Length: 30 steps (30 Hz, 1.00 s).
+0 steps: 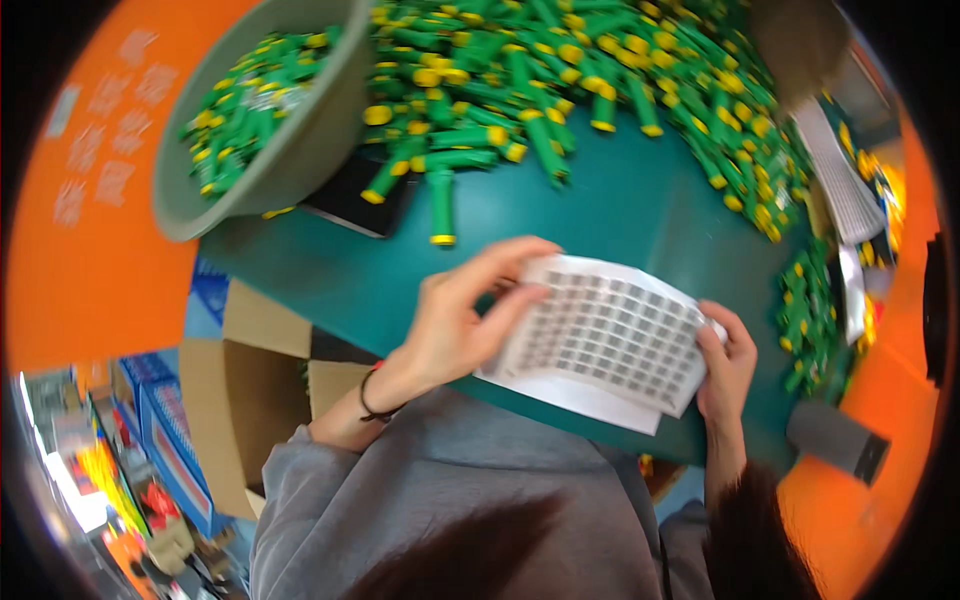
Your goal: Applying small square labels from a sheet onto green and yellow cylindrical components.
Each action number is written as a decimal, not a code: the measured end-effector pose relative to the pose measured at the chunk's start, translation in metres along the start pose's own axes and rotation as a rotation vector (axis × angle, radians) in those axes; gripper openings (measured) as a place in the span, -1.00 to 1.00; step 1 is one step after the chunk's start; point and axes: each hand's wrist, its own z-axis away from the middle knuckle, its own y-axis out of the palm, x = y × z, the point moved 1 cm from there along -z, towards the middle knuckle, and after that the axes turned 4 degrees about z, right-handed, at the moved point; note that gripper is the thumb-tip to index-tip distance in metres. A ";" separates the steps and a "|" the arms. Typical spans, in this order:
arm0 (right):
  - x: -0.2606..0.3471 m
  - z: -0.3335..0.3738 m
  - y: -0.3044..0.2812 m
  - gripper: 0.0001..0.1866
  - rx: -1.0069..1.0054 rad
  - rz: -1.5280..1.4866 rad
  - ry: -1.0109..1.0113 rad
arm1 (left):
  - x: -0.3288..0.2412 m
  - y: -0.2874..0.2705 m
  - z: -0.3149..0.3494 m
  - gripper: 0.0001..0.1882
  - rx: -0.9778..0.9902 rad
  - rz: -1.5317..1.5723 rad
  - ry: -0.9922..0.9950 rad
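Note:
Between my two hands is a white sheet of small dark square stickers (620, 330), slightly bent, above the green table near its front edge. My left hand (465, 310) pinches its left side between thumb and fingers. At its right edge, my right hand (728, 360) grips the sheet with the thumb on top. Below it, a plain white sheet (600, 405) shows along the near side; whether the two are joined I cannot tell. Beyond my hands, a large heap of green tubes with yellow ends (520, 70) covers the far part of the table.
A grey-green tub (345, 110) of similar tubes stands at the far left, beside a flat black object (355, 195). More tubes (808, 310) lie at the right, near a dark grey box-shaped object (838, 440). An opened cardboard box (215, 400) sits below the table's left edge.

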 end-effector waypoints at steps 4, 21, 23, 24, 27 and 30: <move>-0.004 0.001 -0.006 -0.62 -0.053 0.020 0.016 | 0.000 -0.004 -0.001 -0.62 0.173 0.147 -0.147; 0.006 -0.007 -0.009 -0.74 -0.076 0.697 -0.206 | 0.019 0.005 -0.016 -0.78 0.112 -0.174 -0.096; 0.030 -0.015 0.017 -0.72 -0.166 1.136 -0.550 | 0.016 0.008 -0.013 -0.76 0.097 -0.270 -0.145; 0.044 -0.015 0.039 -0.70 -0.263 1.581 -0.917 | 0.016 0.007 -0.012 -0.75 0.080 -0.350 -0.183; 0.057 -0.017 0.079 -0.63 0.054 1.411 -1.023 | 0.020 0.008 -0.012 -0.75 0.050 -0.225 -0.180; 0.027 -0.034 0.085 -0.70 0.262 0.941 -0.811 | 0.022 0.005 -0.018 -0.74 0.090 -0.182 -0.230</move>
